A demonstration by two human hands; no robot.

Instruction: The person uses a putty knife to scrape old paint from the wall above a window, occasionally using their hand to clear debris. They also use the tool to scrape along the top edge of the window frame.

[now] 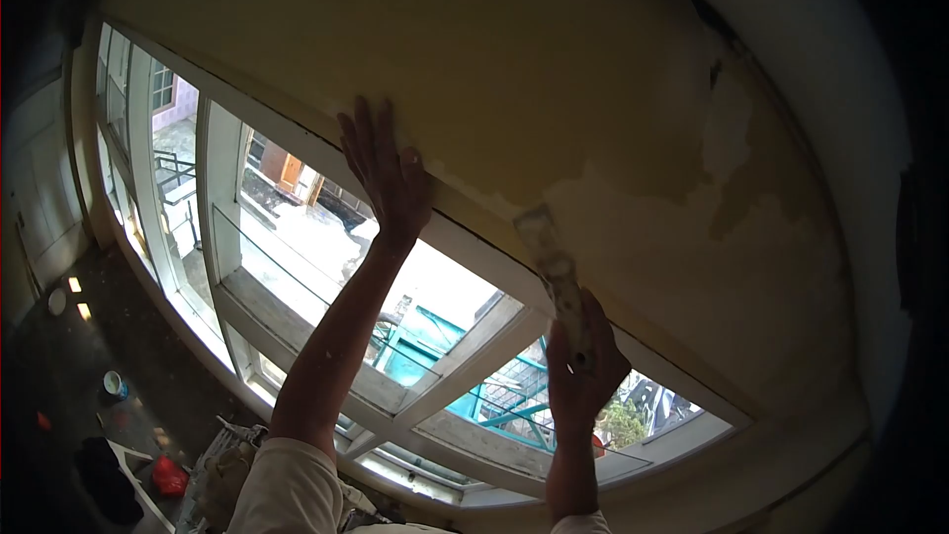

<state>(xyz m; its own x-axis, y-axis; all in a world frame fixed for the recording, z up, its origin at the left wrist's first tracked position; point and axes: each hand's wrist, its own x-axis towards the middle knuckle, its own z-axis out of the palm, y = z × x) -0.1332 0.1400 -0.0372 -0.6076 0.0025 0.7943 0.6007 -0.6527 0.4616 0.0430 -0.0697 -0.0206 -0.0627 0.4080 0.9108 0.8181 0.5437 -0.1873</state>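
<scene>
My left hand (388, 176) lies against the yellowish wall (415, 30) just above the window frame, its fingers stretched out. Lower and to the right, my right hand (585, 356) is wrapped round the handle of a scraper (559, 272). The scraper's pale, smeared blade points up and left. Its tip meets or nearly meets the wall along the lower edge of the coating, where a ragged border parts the yellow layer from a paler surface.
Below the wall runs a white-framed window (465, 346) with several panes and thin bars, bright outdoors behind it. Far down on the dark floor are a small tub (116, 384) and a red bag (170, 476). A white door (44, 203) stands at left.
</scene>
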